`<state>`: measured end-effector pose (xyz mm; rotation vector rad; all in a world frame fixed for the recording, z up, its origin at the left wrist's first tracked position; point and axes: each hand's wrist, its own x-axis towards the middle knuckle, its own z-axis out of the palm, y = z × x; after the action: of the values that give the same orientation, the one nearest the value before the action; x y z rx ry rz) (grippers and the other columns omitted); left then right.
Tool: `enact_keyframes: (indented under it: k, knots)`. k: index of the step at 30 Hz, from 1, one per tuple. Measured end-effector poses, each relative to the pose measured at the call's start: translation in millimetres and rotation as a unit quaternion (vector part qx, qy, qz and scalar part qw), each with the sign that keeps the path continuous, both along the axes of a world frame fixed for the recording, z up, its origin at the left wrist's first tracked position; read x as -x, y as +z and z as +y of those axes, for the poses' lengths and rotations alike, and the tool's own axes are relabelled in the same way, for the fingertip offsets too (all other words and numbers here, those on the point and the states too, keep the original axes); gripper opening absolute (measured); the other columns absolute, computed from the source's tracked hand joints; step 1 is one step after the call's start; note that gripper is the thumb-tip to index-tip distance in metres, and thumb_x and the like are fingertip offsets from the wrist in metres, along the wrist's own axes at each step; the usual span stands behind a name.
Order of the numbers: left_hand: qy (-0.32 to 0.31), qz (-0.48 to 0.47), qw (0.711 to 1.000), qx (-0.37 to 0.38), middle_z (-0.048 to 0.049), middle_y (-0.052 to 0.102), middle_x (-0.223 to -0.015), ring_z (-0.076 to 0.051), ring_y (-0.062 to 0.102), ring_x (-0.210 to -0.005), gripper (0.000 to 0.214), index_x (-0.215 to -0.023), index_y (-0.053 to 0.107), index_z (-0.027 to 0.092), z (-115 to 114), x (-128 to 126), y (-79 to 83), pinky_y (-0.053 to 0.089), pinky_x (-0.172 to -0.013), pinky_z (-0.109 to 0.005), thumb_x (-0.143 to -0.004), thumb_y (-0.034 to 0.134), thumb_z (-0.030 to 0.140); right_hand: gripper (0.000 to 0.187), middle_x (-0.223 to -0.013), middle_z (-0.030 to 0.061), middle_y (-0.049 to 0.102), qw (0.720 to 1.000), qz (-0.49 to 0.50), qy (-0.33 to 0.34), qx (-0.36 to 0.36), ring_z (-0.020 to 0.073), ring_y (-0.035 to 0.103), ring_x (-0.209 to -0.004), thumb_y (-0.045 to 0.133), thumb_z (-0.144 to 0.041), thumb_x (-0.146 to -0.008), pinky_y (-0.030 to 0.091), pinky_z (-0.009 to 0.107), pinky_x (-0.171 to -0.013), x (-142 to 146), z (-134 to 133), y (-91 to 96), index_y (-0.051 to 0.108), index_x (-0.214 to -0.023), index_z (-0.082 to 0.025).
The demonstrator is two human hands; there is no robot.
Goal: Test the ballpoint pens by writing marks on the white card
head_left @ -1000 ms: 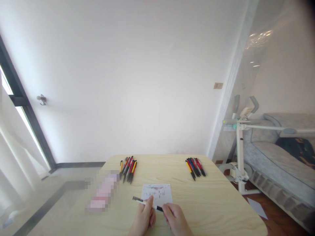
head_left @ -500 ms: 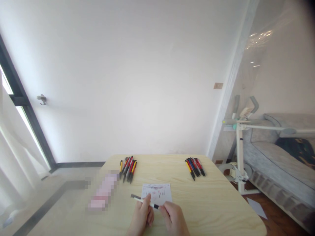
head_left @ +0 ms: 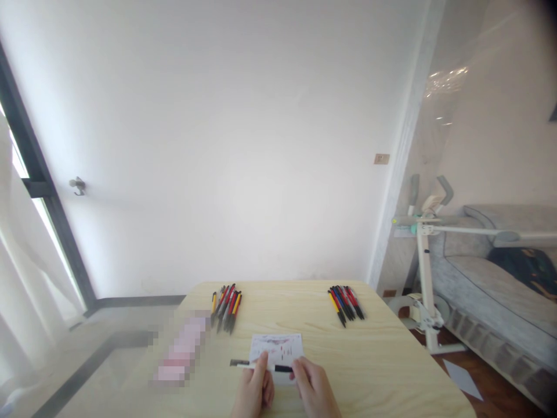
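A white pen (head_left: 270, 367) with a grey end at left and a black end at right lies nearly level above a printed paper (head_left: 287, 343). My left hand (head_left: 255, 384) is closed around its white barrel, thumb on top. The fingertips of my right hand (head_left: 314, 384) pinch the tip of the black end. The lower part of the paper is partly hidden behind the hands and pen.
On the light wooden table (head_left: 383, 371), a bunch of pens (head_left: 227, 307) lies at back left and another group of pens (head_left: 346, 305) at back right. A blurred pink object (head_left: 183, 351) is by the left edge. An exercise bike (head_left: 424, 273) stands to the right.
My right hand has shifted slightly right, and more of the pen's black end shows. The pen has turned from slanted to nearly level. The whole view has tilted slightly.
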<state>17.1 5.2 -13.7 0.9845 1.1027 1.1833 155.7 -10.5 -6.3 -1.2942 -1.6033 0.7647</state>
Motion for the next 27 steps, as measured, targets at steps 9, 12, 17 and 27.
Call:
enact_keyframes:
  k: [9, 12, 17, 27]
  knots:
    - [-0.013, 0.035, 0.999, -0.019, 0.0056, 0.032, -0.028, -0.008, 0.033, -0.028, 0.055, -0.036, 0.034, 0.021, -5.1, -1.3, 4.9, 0.023, -0.034, -0.022, -0.071, 0.039, 0.063, 0.047, -0.045, -0.0054, 0.035, 0.997, 0.066, 0.019, 0.044, 0.0096, 0.037, -0.043, 0.032, -0.049, -0.086, 0.029, 0.020, -0.044, -2.3, -0.8, -5.2, 0.049, -0.057, -0.017]
    - [-0.012, 0.051, 0.998, -0.020, 0.0051, 0.033, -0.028, -0.008, 0.034, -0.028, 0.056, -0.036, 0.035, 0.021, -6.5, -1.5, 5.5, 0.022, -0.034, -0.022, -0.072, 0.038, 0.063, 0.047, -0.043, -0.0057, 0.035, 0.996, 0.069, 0.025, 0.055, 0.0089, 0.036, -0.040, 0.031, -0.050, -0.085, 0.029, 0.020, -0.043, -2.4, -1.1, -5.4, 0.048, -0.056, -0.017]
    - [-0.011, 0.057, 0.998, -0.035, 0.0051, 0.034, -0.029, -0.008, 0.035, -0.029, 0.054, -0.037, 0.036, 0.020, -5.7, -0.9, 1.4, 0.024, -0.035, -0.022, -0.074, 0.038, 0.060, 0.047, -0.043, -0.0059, 0.035, 0.996, 0.064, 0.033, 0.051, 0.0089, 0.037, -0.040, 0.032, -0.050, -0.085, 0.029, 0.020, -0.043, -3.6, -0.3, -5.5, 0.047, -0.055, -0.017]
    - [-0.021, 0.080, 0.996, -0.035, 0.0044, 0.034, -0.029, -0.009, 0.036, -0.030, 0.057, -0.034, 0.036, 0.021, -6.7, 0.4, 4.1, 0.026, -0.038, -0.023, -0.074, 0.037, 0.061, 0.045, -0.043, -0.0056, 0.036, 0.996, 0.058, 0.043, 0.051, 0.0088, 0.039, -0.040, 0.033, -0.048, -0.085, 0.029, 0.019, -0.043, -5.8, -0.5, -7.0, 0.047, -0.056, -0.017]
